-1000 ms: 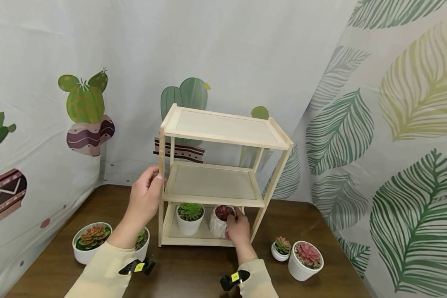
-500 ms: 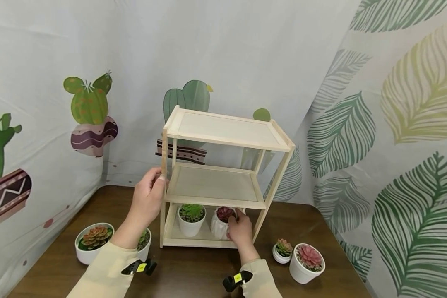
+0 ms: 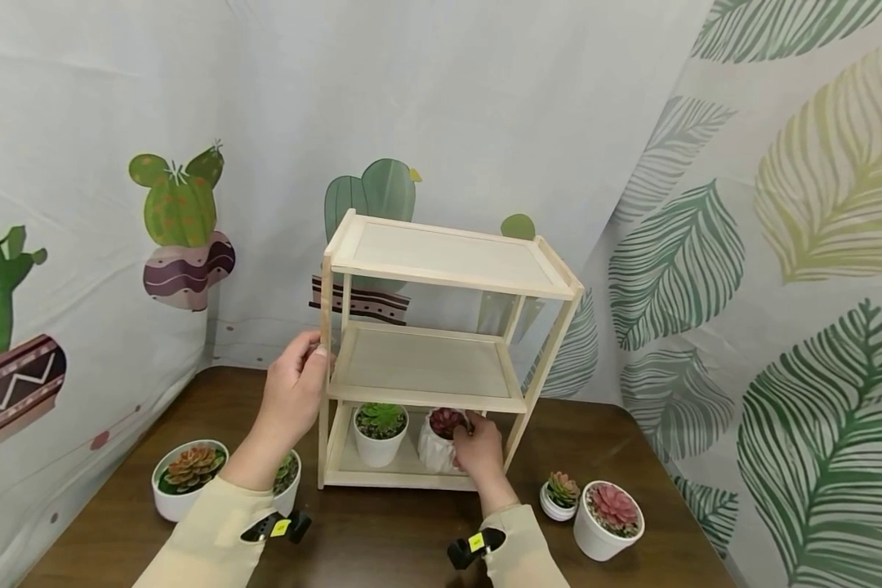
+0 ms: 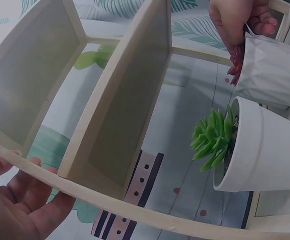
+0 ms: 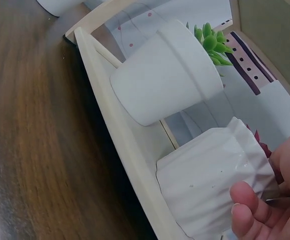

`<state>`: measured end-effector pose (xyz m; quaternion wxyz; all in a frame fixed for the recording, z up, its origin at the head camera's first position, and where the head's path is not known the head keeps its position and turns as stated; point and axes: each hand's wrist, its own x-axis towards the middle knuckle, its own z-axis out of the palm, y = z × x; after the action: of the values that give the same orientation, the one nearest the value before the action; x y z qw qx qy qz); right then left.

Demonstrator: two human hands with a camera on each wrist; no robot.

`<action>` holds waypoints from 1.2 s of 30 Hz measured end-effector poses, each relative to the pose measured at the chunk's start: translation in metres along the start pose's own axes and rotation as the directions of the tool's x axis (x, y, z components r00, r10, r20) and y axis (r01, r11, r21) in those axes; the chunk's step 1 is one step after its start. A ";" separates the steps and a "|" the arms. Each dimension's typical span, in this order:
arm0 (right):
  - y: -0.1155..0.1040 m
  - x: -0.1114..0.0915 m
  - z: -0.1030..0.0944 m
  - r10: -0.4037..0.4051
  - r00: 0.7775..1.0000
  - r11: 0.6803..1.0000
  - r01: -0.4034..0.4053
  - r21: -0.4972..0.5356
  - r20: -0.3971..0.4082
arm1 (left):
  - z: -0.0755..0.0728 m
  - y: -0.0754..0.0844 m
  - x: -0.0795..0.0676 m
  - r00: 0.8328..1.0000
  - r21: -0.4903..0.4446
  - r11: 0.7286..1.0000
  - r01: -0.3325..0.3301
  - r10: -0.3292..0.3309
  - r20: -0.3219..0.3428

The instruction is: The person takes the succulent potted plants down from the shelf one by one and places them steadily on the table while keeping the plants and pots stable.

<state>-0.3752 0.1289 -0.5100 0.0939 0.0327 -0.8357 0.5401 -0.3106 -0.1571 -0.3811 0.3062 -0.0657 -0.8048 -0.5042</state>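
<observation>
My left hand (image 3: 294,384) grips the left post of a pale wooden three-tier shelf (image 3: 426,363), with fingertips (image 4: 59,200) wrapped round the post in the left wrist view. On the bottom tier, my right hand (image 3: 479,449) pinches the right rim of a white fluted pot (image 5: 210,175) holding a dark red succulent (image 3: 447,422). The thumb is at the plant side, and curled fingers (image 5: 245,200) lie against the outer wall. This pot stands upright on the tier. Left of it stands a smooth white pot (image 3: 378,449) with a green succulent (image 4: 212,135).
On the brown table (image 3: 382,539), left of the shelf, are a white bowl (image 3: 172,502) with an orange succulent and a pot (image 3: 288,494) partly behind my left forearm. To the right stand a small potted succulent (image 3: 559,498) and a pink one in a white pot (image 3: 606,535).
My right hand has shifted slightly right relative to the fluted pot, which keeps its place on the tier. My left hand stays on the post. The head view has drifted a little.
</observation>
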 end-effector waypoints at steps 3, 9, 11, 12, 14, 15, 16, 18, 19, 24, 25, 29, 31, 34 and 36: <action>-0.001 0.001 -0.001 -0.009 1.000 1.000 0.009 -0.015 0.014 | 0.000 0.000 0.000 1.000 -0.002 1.000 -0.005 0.005 -0.003; -0.003 0.003 -0.007 -0.023 0.999 0.998 0.025 -0.049 0.041 | 0.000 0.000 0.000 1.000 -0.006 1.000 0.007 -0.007 0.001; -0.005 0.002 -0.009 -0.032 0.998 0.998 0.034 -0.055 0.045 | 0.001 0.000 0.000 1.000 -0.006 1.000 0.011 -0.011 0.003; -0.005 0.002 -0.010 -0.036 0.998 0.998 0.039 -0.054 0.047 | 0.001 0.000 0.000 1.000 -0.004 1.000 0.012 -0.012 0.004; -0.007 0.001 -0.013 -0.039 0.998 0.998 0.042 -0.053 0.056 | 0.000 0.000 0.001 1.000 -0.002 1.000 0.011 -0.011 0.005; -0.008 0.001 -0.014 -0.041 0.997 0.998 0.044 -0.055 0.060 | 0.000 0.000 0.001 1.000 0.000 1.000 0.011 -0.011 0.004; -0.009 0.001 -0.015 -0.042 0.997 0.997 0.046 -0.059 0.063 | 0.000 -0.001 0.001 1.000 0.002 1.000 0.010 -0.010 0.004; -0.011 0.000 -0.017 -0.040 0.997 0.997 0.045 -0.067 0.069 | 0.000 -0.001 0.001 1.000 0.002 1.000 0.007 -0.007 0.003; -0.013 0.000 -0.018 -0.041 0.997 0.996 0.046 -0.075 0.070 | 0.000 -0.001 0.001 1.000 0.001 1.000 0.006 -0.006 0.002; -0.024 -0.005 -0.024 -0.045 0.994 0.995 0.054 -0.087 0.096 | 0.000 0.000 0.001 1.000 -0.005 1.000 0.002 -0.002 -0.002; -0.026 -0.006 -0.026 -0.045 0.994 0.995 0.053 -0.085 0.104 | 0.000 0.000 0.001 1.000 -0.005 1.000 0.002 -0.002 -0.003; -0.034 -0.010 -0.030 -0.045 0.990 0.995 0.056 -0.083 0.130 | 0.001 0.000 0.001 1.000 -0.004 1.000 0.005 -0.005 -0.006; -0.038 -0.011 -0.032 -0.045 0.989 0.996 0.055 -0.072 0.141 | 0.000 0.001 0.001 1.000 -0.003 1.000 0.008 -0.008 -0.008; -0.042 -0.013 -0.035 -0.051 0.987 0.998 0.058 -0.040 0.156 | 0.000 0.001 0.000 1.000 -0.003 1.000 0.011 -0.011 -0.009; -0.044 -0.014 -0.036 -0.049 0.985 0.999 0.051 -0.013 0.167 | -0.001 0.001 0.000 1.000 -0.003 1.000 0.009 -0.009 -0.010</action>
<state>-0.3504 0.1431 -0.4589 0.0374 0.0979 -0.8441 0.5258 -0.3101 -0.1571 -0.3797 0.3080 -0.0601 -0.8028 -0.5070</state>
